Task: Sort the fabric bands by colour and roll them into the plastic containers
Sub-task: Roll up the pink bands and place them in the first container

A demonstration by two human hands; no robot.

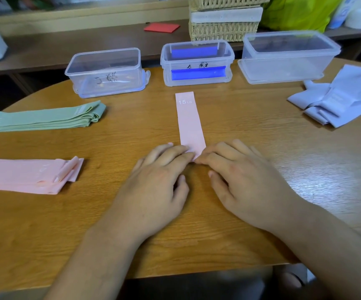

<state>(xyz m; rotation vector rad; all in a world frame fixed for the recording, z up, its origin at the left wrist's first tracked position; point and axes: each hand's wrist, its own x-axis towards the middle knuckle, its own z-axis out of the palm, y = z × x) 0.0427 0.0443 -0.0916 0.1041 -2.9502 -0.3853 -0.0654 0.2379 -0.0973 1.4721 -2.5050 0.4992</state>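
A pink band (pixel 189 120) marked "15 LB" lies stretched away from me on the wooden table (pixel 251 135). My left hand (pixel 160 180) and my right hand (pixel 244 178) both pinch its near end with curled fingertips, which hide that end. A stack of pink bands (pixel 23 176) lies at the left, green bands (pixel 41 116) behind it, and pale lilac bands (pixel 339 100) at the right. Three clear plastic containers stand at the back: the left container (pixel 106 72), the middle container (pixel 196 62) with blue clips, and the right container (pixel 287 57).
Behind the table runs a low shelf with wicker baskets (pixel 225 18), a red card (pixel 162 27) and a green bag (pixel 298 11). The table's near edge runs below my forearms.
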